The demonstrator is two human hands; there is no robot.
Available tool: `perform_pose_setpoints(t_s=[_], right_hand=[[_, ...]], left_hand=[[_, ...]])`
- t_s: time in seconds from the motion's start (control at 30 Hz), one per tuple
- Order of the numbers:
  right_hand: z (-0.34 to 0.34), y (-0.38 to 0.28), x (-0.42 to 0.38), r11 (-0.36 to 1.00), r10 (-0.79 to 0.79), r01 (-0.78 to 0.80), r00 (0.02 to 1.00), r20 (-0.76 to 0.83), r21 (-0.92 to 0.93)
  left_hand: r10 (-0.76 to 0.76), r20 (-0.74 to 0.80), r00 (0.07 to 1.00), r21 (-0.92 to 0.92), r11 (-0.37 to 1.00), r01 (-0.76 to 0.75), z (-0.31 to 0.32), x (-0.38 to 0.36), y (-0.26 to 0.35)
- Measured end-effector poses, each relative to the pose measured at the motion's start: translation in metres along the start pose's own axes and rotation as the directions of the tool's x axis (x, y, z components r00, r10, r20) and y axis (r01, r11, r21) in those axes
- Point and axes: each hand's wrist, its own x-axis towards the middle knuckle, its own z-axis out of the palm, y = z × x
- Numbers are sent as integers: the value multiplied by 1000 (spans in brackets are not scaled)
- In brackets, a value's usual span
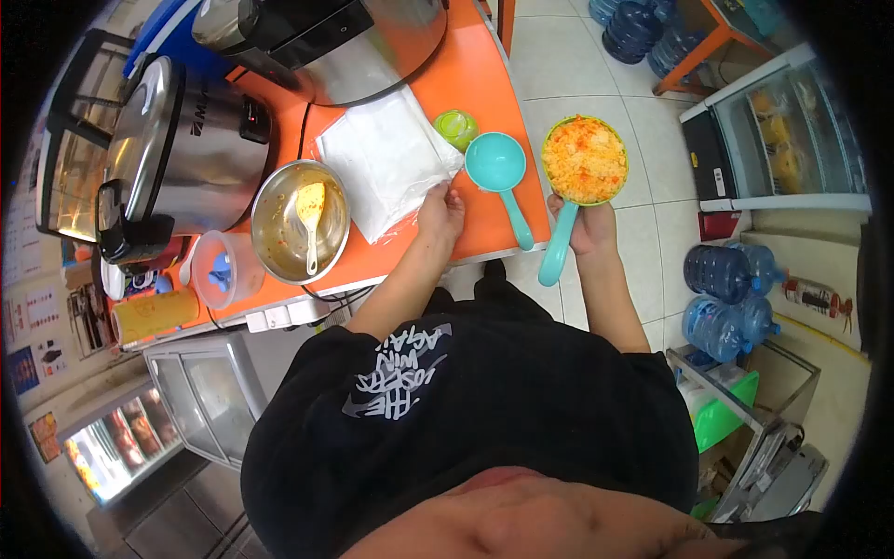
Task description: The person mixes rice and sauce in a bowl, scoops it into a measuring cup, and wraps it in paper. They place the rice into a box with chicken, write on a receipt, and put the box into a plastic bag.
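My right hand (593,229) is closed around a teal-handled scoop (557,252), holding it up beyond the table's right edge. Orange-coloured rice (585,160) heaps the scoop's bowl to the rim. At the near edge of a stack of white wrapping sheets (382,154), my left hand (440,219) has its fingers curled against the sheet's corner; part of the grip is hidden. Between my hands an unfilled teal ladle (495,162) lies on the orange table, its handle pointing toward me. A small green round item (456,129) sits just behind it.
A steel bowl (270,233) with a yellow-white rice paddle (311,210) stands left of the sheets. Large cookers (209,149) occupy the table's back and left. A clear plastic tub (244,279) is near the front edge. Blue water bottles (717,270) stand at right.
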Motion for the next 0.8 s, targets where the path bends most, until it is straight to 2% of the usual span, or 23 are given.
perform_pose_setpoints(t_s=[0.13,0.2,0.23,0.3,0.33,0.4,0.43,0.5,0.67,0.73,0.77,0.8], right_hand=[[8,-3,4,998,54,-55,998,-19,-29],[3,-3,8,996,55,-54,998,10,-71],[1,-3,9,996,59,-58,998,13,-72],[0,-2,11,992,76,-70,995,60,-105],[0,-2,12,992,83,-76,995,62,-103],[0,-2,15,988,96,-100,995,-36,-120],[-2,0,16,988,102,-105,994,-34,-117],[-4,3,18,987,139,-132,987,77,-91],[5,7,16,989,111,-110,994,9,-99],[3,6,16,987,107,-105,994,10,-122],[-2,6,18,986,113,-107,993,42,-129],[-6,8,19,985,118,-108,990,73,-134]], left_hand=[[-77,82,994,-82,993,84,-7,12,8],[-67,2,998,54,996,67,-8,17,11],[-63,1,998,52,997,63,2,7,15],[118,-152,981,386,921,-51,17,-15,23],[123,-157,980,385,921,-54,19,-20,27],[196,-149,969,584,809,-73,17,-28,33],[201,-153,968,584,808,-76,13,-32,36],[58,-110,992,560,829,14,4,-40,39],[-73,-67,995,542,835,97,-20,-95,39],[193,-57,980,886,461,-39,-2,-144,50],[393,305,867,937,41,-348,-10,-158,62],[400,664,632,746,-418,-519,-16,-167,81]])
